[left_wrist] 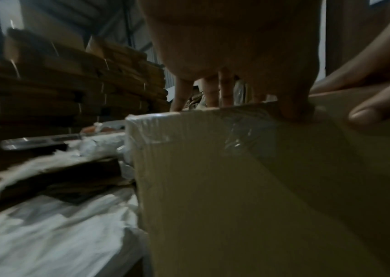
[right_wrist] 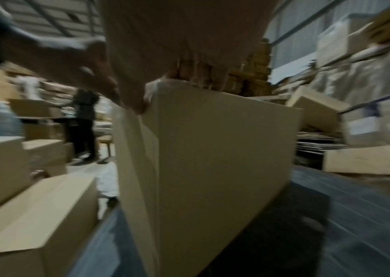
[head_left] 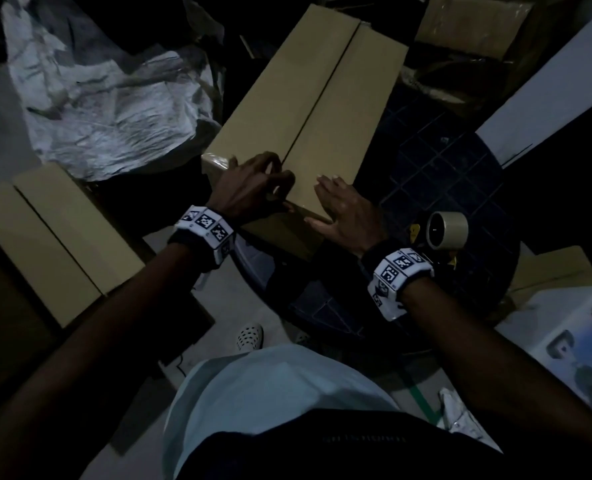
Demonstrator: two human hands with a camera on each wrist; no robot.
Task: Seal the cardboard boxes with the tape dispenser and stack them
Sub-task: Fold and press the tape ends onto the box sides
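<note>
Box under both hands (seam untaped)

Tape dispenser half behind the right wrist; blurred figure beyond the box.

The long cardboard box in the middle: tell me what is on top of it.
Both hands rest on the long cardboard box at its near end: left hand, right hand. The cardboard under them is hidden.
</note>
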